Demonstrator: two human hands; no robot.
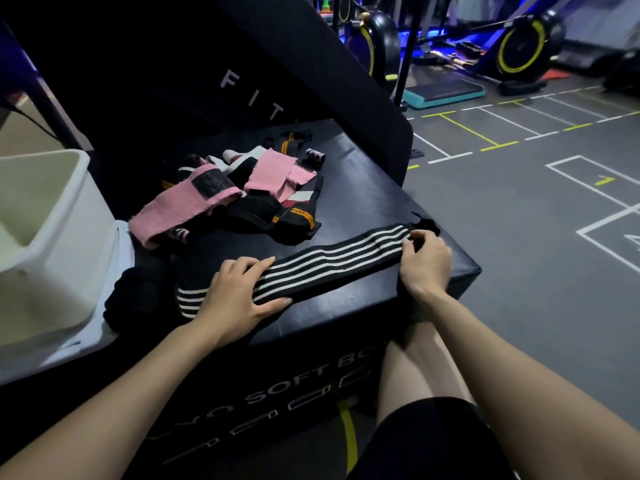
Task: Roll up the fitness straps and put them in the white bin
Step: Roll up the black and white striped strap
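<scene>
Rolling should start tight at the end under the right hand (424,263), I judge, with each turn kept square to the stripes so the roll does not cone. The striped strap (332,263) lies stretched flat along the front edge of the black box (363,202), running from near its front right corner back toward the middle of that edge. Its far end carries a dark tab, and the right hand's curled fingers pinch the strap there, seemingly beginning the first fold. The left hand (239,292) lies open and flat on the strap's other stretch, fingers straight, pressing it down to keep it taut; keeping that pressure light would let the cloth feed toward the roll. Behind, toward the box's back edge, a heap of pink and black straps (228,192) waits unrolled. The white bin (52,233) stands at the box's left edge, well apart from the right hand.
</scene>
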